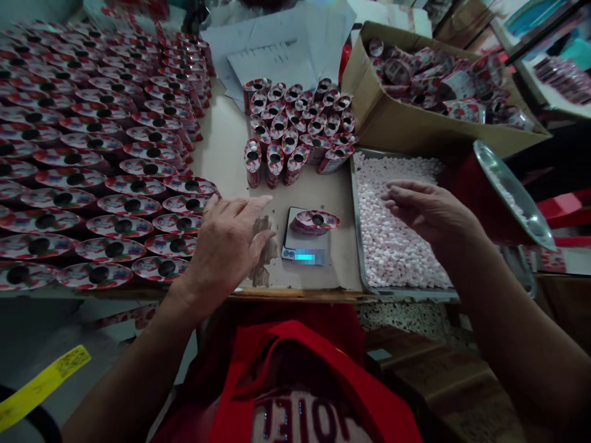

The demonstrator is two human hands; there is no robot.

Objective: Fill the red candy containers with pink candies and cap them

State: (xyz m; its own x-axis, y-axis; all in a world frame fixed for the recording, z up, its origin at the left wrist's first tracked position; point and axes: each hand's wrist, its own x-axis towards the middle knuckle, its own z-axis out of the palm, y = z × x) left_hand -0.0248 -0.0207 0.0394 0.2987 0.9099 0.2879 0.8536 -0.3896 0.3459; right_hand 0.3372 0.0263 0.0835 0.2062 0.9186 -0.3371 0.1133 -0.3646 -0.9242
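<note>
My left hand [228, 237] is open above the table, fingers stretched and thumb apart, beside the edge of the packed rows of red-and-white printed containers [159, 203]. My right hand [431, 212] hovers over a metal tray [362, 271] of small white tablet-like pieces [392, 246]. Its fingertips are pinched together; what they hold, if anything, I cannot make out. Between the hands, one red-and-white container [316, 220] with a dark round opening stands on a small digital scale [295, 243] whose display [307, 256] glows blue.
Behind the scale stands a group of similar containers [290, 138]; the front-left one shows white pieces at its opening. A cardboard box [392, 117] full of containers sits behind the tray. A red bowl [480, 191] tilts at the tray's right. Papers [272, 58] lie at the back.
</note>
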